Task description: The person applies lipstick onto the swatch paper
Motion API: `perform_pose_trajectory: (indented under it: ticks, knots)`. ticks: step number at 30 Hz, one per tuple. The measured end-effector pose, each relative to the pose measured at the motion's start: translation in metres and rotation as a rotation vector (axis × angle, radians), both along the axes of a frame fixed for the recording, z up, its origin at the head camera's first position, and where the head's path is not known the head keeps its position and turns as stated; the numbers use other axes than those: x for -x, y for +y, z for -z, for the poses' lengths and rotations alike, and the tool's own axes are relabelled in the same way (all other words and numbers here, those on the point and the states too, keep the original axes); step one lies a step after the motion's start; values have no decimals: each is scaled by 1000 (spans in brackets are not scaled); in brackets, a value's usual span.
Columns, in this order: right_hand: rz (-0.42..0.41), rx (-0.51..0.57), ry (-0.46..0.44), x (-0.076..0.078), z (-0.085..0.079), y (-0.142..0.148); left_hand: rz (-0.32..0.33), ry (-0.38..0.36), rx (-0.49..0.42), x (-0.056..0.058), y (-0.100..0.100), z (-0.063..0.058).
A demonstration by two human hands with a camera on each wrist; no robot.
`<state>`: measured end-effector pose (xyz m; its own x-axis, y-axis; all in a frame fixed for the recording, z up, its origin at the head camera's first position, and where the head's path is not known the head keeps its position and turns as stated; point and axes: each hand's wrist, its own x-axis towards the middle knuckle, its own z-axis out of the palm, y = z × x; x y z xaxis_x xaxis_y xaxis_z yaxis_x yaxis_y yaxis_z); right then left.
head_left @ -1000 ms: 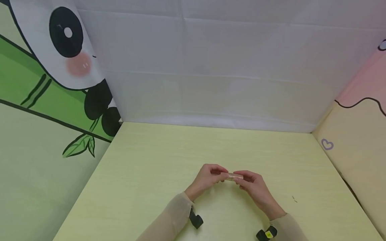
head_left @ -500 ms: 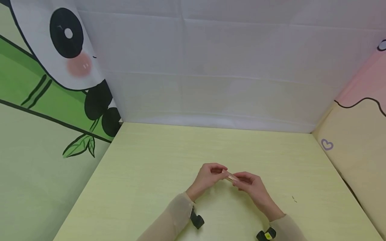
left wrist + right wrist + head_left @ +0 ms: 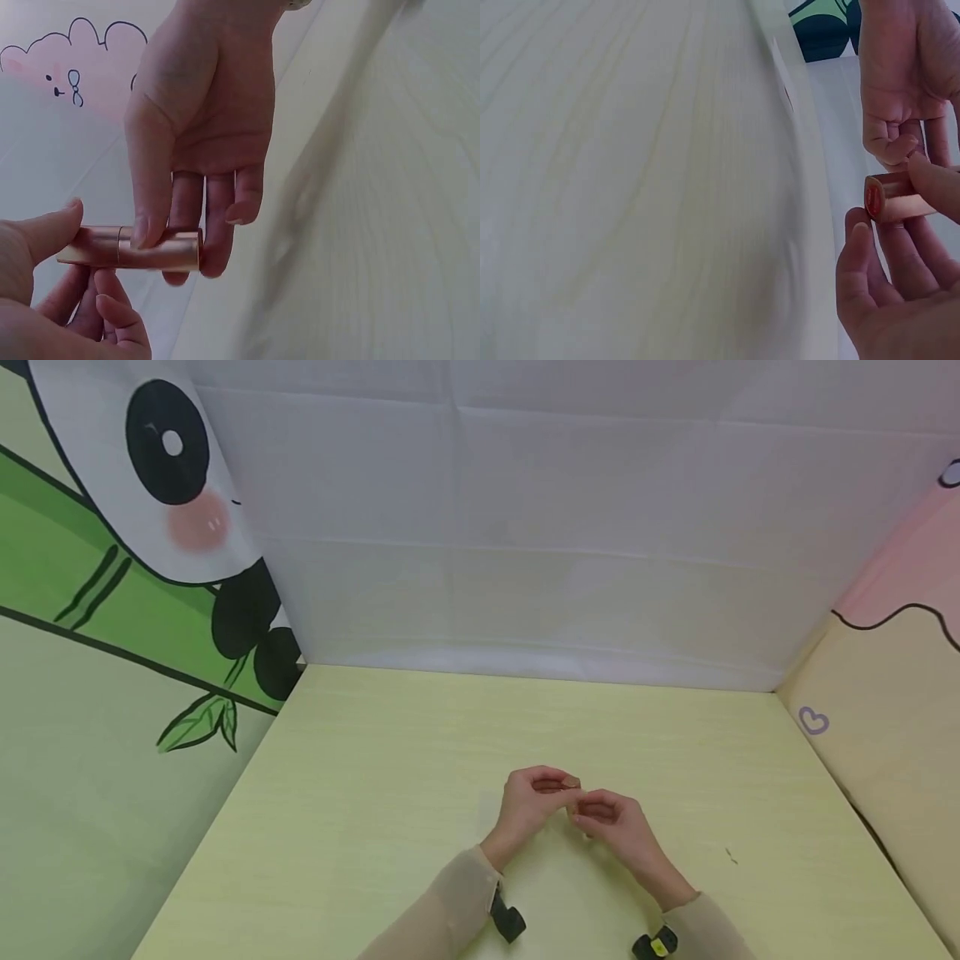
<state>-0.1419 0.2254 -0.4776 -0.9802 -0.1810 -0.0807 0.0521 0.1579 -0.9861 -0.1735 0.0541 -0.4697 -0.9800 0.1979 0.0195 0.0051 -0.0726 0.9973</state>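
A shiny rose-gold lipstick tube [image 3: 165, 255] lies across the left wrist view, with a thin seam round its middle. My left hand [image 3: 527, 803] pinches one end between thumb and fingers. At the other end, the thumb and fingers of my right hand [image 3: 617, 828] grip it too. The right wrist view shows a red label on the end face of the tube [image 3: 874, 199]. From the head view, the fingers cover most of the tube. Both hands are close together above the pale wooden table [image 3: 390, 760].
A white sheet [image 3: 525, 527] rises behind the table's far edge. Cartoon-printed walls stand left and right, with a panda [image 3: 168, 443] on the left one. A small dark mark [image 3: 731, 856] is on the table right of my right hand.
The tube lay nearly level between the hands, then tilted; now it is mostly hidden behind the fingers. My left hand moved slightly right and my right hand slightly left, bringing them together.
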Motion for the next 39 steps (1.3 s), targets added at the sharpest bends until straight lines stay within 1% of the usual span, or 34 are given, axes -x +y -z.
perform_pose_trajectory:
  ticks: [2, 5, 7, 10, 12, 17, 24, 31, 36, 39]
  knots:
    - [0, -48, 28, 0, 1, -1, 3, 9, -3, -3, 5, 2]
    - [22, -141, 69, 1, 5, -2, -10, 45, 22, -7, 11, 8]
    - [47, -196, 83, 2, 7, -2, -24, 82, 39, -9, 15, 12]
    - [77, -248, 88, 4, 11, -1, -41, 109, 55, -10, 20, 16]
    - [85, -266, 98, 4, 12, -1, -49, 109, 67, -12, 23, 17]
    - [108, -314, 128, 4, 14, -1, -59, 79, 96, -14, 25, 16]
    - [108, -421, 140, 5, 17, -1, -55, 82, 131, -16, 24, 22]
    - [89, -457, 182, 4, 20, -2, -44, 85, 143, -16, 22, 27]
    - [77, -459, 156, 3, 20, -2, -18, 89, 155, -16, 19, 27]
    - [68, -459, 165, 3, 18, -3, -14, 82, 171, -15, 17, 27]
